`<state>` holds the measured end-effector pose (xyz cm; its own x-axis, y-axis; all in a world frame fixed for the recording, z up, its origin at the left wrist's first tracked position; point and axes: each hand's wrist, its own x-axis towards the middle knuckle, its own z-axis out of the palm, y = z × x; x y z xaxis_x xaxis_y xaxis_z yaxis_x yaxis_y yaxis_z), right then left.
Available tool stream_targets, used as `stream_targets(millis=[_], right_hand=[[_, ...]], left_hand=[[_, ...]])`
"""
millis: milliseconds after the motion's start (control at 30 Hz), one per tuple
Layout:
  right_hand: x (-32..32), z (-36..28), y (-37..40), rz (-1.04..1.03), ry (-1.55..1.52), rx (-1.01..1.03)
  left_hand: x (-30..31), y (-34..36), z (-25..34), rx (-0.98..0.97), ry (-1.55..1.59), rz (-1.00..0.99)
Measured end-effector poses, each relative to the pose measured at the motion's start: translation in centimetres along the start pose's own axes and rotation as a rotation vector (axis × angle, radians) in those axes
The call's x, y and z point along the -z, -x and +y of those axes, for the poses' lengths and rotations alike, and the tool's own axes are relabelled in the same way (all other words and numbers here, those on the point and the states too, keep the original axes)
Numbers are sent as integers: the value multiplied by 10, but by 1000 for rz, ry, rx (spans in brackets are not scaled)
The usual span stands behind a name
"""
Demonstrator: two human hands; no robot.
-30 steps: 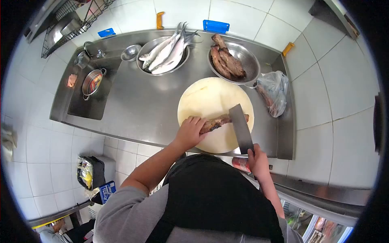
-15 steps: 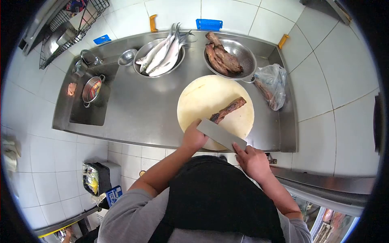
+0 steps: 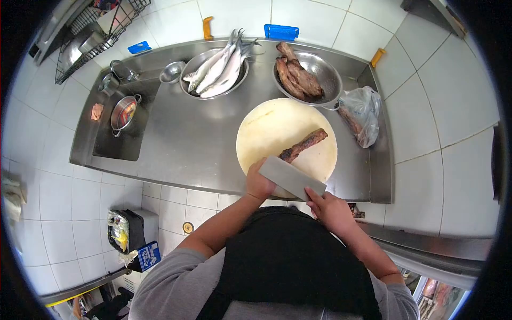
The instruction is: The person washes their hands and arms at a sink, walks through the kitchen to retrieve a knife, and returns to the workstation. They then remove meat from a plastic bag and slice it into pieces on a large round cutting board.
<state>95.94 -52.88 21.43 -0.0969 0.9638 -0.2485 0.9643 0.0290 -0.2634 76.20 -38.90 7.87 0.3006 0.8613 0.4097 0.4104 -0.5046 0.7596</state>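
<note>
My right hand (image 3: 333,210) grips a cleaver (image 3: 293,178) by its handle, forefinger stretched along the broad blade. The blade slants over the front of a round, cream-coloured cutting board (image 3: 261,125). A dark, browned strip of meat (image 3: 305,145) lies on the board, its near end covered by the blade. In line with that end, my left hand (image 3: 260,181) is closed around the meat at the blade's left corner; the blade partly hides its fingers.
Behind the board stands a metal colander (image 3: 330,80) with several pieces of browned meat (image 3: 298,77). A clear plastic bag (image 3: 365,114) of meat lies to its right. A steel bowl (image 3: 186,68) holds several whole fish (image 3: 218,69). The sink (image 3: 114,149) at left contains a pot (image 3: 124,113).
The view has shifted slightly, so the counter's contents sit a little further right. My hands, the cleaver and the meat keep nearly the same positions relative to the board.
</note>
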Motion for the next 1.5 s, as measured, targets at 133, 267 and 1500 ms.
stream_targets(millis=[133, 267, 1500], right_hand=[[-9, -5, -20, 38, 31, -24], [-8, -10, -34, 17, 17, -90], [-52, 80, -5, 136, -1073, -369]], left_hand=[[3, 0, 0, -171, -198, -80], [2, 5, 0, -124, -294, -106], [-12, -42, 37, -606, -467, -558]])
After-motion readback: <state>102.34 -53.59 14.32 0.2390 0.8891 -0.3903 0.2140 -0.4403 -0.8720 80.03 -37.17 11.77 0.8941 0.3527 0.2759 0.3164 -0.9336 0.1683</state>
